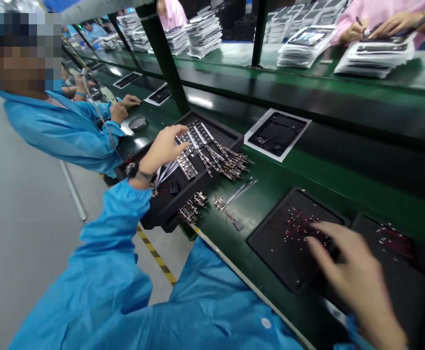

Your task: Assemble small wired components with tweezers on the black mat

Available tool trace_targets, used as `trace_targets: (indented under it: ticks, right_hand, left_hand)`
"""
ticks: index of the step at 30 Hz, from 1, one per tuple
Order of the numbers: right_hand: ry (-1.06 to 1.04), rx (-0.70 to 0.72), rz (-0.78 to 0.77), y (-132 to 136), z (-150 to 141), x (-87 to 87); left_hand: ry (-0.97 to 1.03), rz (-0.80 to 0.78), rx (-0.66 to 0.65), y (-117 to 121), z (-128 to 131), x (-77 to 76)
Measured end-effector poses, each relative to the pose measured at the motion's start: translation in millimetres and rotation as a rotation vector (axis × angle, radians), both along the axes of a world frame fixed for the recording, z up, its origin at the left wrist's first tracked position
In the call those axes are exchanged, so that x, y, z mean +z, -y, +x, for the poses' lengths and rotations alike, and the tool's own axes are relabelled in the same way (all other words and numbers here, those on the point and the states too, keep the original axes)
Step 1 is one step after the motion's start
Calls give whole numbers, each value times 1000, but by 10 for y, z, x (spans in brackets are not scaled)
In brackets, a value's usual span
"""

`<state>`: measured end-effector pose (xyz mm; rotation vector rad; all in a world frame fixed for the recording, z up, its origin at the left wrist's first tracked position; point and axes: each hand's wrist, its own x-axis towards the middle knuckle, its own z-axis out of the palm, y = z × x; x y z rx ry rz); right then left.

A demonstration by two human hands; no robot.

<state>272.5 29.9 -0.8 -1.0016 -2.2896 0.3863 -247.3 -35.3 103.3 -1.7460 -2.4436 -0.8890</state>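
My left hand [164,149] is over a black tray [218,129], thumb and fingers apart, close to a sheet of small circuit boards and white flat cables [201,141]. Whether its fingertips touch them I cannot tell. Beneath the wrist, the tray also holds loose flat cables and a small black part [174,187]. On the right, my right hand [354,267] reaches over a flat black tray [271,262] scattered with small parts on thin red wires [296,226]. Its thumb and forefinger are parted and slightly blurred; nothing shows between them.
One small wired assembly [220,204] with flat cables lies on the green bench [259,209]. Farther back is a black device housing [278,133] on white sheeting. A second dark tray [391,262] sits at right. A co-worker in blue [66,126] works at left; stacked devices [205,34] stand behind.
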Motion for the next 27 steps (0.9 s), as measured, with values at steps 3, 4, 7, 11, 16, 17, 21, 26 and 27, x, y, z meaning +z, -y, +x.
trace_targets:
  ticks: [3,4,7,11,16,17,21,26,27]
  right_hand:
    - [123,370,2,192,-549,-310]
    - [172,417,18,251,-641,-382]
    - [269,441,70,354,-670,-472]
    - [323,413,63,356,-519,-421]
    - [336,422,-72,355,-444,-324]
    - [330,420,-119,357,-423,-292]
    - [255,391,-340,337,-290,-56]
    - [100,336,-608,282,-173,363]
    - [71,329,-654,279,-179,422]
  left_hand:
    - [63,-158,87,-582,-538,-102]
    - [113,-190,137,-737,-643,-139]
    - [198,-240,217,-1035,-780,-211]
    - [195,-251,232,-1129,-789,-216]
    - [165,-274,263,-1112,-811,-114]
    - [163,-288,266,-1105,-816,-70]
    - [175,-310,258,-1043,-801,221]
    - [180,-112,102,-785,-681,801]
    - [171,-71,87,-702,-643,934]
